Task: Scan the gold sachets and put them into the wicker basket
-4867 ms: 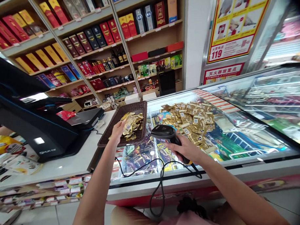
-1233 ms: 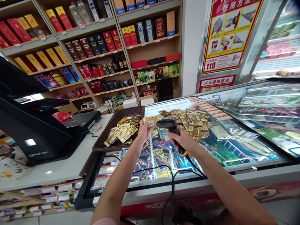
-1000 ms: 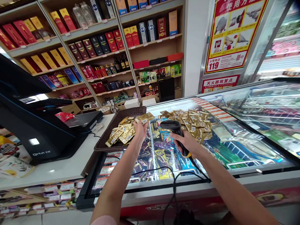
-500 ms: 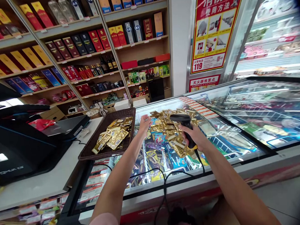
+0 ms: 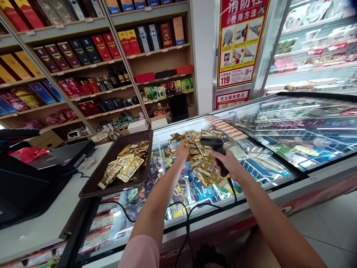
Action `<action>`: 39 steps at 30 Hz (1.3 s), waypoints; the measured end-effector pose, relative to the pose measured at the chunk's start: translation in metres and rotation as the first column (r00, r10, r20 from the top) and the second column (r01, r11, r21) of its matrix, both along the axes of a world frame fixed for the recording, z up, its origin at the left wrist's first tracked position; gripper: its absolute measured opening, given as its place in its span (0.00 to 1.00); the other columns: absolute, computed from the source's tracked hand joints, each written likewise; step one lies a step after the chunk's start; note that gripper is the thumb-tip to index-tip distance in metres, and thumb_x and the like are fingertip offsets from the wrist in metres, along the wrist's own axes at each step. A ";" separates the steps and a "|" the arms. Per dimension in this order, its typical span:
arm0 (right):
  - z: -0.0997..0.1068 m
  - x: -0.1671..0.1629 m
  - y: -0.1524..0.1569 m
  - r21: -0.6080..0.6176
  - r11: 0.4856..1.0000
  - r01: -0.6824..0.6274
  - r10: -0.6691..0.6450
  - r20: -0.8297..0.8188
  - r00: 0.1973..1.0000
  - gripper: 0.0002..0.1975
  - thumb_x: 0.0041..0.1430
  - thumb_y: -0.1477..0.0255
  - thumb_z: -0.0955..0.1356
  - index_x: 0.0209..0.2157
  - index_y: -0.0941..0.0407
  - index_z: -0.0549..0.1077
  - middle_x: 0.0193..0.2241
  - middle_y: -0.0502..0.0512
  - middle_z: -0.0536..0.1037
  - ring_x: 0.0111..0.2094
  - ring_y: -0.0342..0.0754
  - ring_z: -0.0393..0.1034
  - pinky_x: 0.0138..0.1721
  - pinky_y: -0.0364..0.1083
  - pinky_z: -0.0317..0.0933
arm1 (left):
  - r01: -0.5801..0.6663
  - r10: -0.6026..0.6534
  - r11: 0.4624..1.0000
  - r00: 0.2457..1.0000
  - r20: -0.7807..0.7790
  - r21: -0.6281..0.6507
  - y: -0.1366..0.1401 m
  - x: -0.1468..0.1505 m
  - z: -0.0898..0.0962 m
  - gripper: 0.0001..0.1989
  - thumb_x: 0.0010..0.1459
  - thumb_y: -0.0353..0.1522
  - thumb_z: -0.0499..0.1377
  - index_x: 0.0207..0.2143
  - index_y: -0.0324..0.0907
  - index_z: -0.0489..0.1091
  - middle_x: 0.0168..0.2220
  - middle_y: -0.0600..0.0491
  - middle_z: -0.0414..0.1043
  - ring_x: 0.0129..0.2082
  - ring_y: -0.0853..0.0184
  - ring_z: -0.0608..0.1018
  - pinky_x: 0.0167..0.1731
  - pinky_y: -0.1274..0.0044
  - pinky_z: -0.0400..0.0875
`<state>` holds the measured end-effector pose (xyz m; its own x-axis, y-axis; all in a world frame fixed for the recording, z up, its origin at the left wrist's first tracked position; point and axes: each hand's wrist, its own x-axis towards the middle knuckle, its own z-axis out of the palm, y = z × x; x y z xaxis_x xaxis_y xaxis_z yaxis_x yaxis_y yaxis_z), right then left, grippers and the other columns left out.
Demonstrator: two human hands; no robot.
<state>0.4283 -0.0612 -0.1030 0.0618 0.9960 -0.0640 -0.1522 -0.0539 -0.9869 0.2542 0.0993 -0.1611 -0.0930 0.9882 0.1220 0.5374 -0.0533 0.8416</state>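
Observation:
My right hand (image 5: 228, 163) grips a black and yellow handheld barcode scanner (image 5: 212, 142), its head pointing left over a heap of gold foil packets (image 5: 201, 164). The heap lies on the glass top of a chest freezer (image 5: 178, 128). At the heap's left edge my left hand (image 5: 182, 150) has its fingers curled closed at a gold packet; the fingertips are partly hidden. To the left, a brown woven basket (image 5: 89, 184) holds more gold packets (image 5: 128, 167), lying loosely in a pile.
The scanner's black cable (image 5: 187, 219) hangs over the freezer's front edge. A counter (image 5: 60, 216) with a black checkout machine (image 5: 18, 171) stands at the left. Behind are shelves of boxed bottles (image 5: 84, 51) and a red fire-hydrant poster (image 5: 241, 38).
My left hand has moved right and down onto the gold packets, its fingers closing. The right hand still holds the scanner over the heap. The view has shifted slightly right.

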 end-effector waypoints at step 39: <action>0.011 -0.054 0.024 0.032 0.982 -0.188 0.187 0.035 0.982 0.19 0.52 0.55 0.73 0.29 0.53 0.64 0.17 0.44 0.68 0.13 0.39 0.59 0.13 0.41 0.54 | -0.152 0.164 0.971 0.985 -0.049 0.186 -0.041 -0.159 0.059 0.08 0.56 0.30 0.62 0.40 0.43 0.72 0.50 0.44 0.71 0.57 0.53 0.70 0.58 0.61 0.61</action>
